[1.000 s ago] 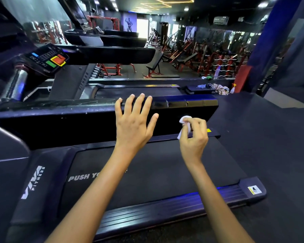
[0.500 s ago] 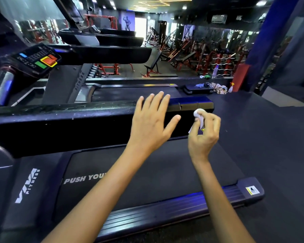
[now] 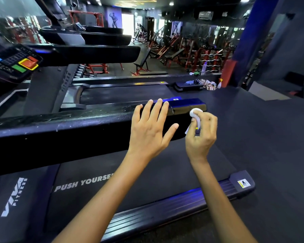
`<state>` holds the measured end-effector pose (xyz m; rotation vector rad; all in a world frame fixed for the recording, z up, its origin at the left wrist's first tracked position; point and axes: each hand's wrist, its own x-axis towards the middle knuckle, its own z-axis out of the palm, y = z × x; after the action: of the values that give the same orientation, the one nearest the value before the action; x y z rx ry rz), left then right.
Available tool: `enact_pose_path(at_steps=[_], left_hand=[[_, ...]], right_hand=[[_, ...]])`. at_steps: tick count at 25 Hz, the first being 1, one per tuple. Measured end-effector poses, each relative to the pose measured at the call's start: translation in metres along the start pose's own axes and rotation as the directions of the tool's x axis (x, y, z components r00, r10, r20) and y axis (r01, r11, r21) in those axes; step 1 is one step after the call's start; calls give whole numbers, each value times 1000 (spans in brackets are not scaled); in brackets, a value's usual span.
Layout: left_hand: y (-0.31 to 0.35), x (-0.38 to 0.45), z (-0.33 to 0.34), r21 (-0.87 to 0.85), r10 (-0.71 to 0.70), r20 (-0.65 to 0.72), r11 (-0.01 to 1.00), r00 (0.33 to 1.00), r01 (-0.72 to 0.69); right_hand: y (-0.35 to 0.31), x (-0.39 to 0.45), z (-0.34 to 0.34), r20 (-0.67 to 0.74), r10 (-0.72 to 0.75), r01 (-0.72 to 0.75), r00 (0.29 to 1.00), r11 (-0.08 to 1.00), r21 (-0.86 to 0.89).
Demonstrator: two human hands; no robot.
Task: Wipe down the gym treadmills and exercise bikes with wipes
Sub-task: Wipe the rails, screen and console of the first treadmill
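Observation:
A black treadmill handrail (image 3: 63,130) runs across the view from the left to its end near the middle right. My left hand (image 3: 150,128) lies flat on the rail near that end, fingers straight and spread. Just right of it, my right hand (image 3: 201,135) pinches a small crumpled white wipe (image 3: 195,115) against the rail's end. Below lies the treadmill belt (image 3: 147,172), printed "PUSH YOURSELF".
A console (image 3: 14,63) with red, green and blue buttons is at the upper left. More treadmills (image 3: 98,53) stand behind. Across the dark floor (image 3: 270,137), a spray bottle (image 3: 219,84) and a cloth (image 3: 208,84) lie by a step. Weight racks fill the back.
Both hands have slid right along the handrail toward its end, the right hand still pinching the wipe. The camera has shifted right with them.

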<state>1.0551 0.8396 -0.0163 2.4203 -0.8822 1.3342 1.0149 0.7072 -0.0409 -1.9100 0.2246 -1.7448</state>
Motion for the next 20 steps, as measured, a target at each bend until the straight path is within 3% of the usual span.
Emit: enact_pose_path(at_steps=[4, 9, 14, 18, 20], left_hand=[[1, 0, -1, 28, -8, 38, 1000, 999, 7], [3, 1, -1, 56, 4, 53, 998, 999, -7], [3, 1, -2, 50, 6, 59, 999, 998, -9], [3, 1, -2, 15, -2, 64, 1000, 998, 1], [3, 1, -3, 2, 8, 70, 1000, 998, -8]], right_hand=[[4, -34, -7, 130, -94, 93, 987, 996, 13], [1, 1, 1, -44, 44, -44, 998, 999, 8], [7, -21, -9, 153, -85, 85, 985, 996, 7], [5, 0, -4, -28, 83, -84, 996, 996, -30], [1, -7, -1, 16, 28, -28, 999, 1000, -10]])
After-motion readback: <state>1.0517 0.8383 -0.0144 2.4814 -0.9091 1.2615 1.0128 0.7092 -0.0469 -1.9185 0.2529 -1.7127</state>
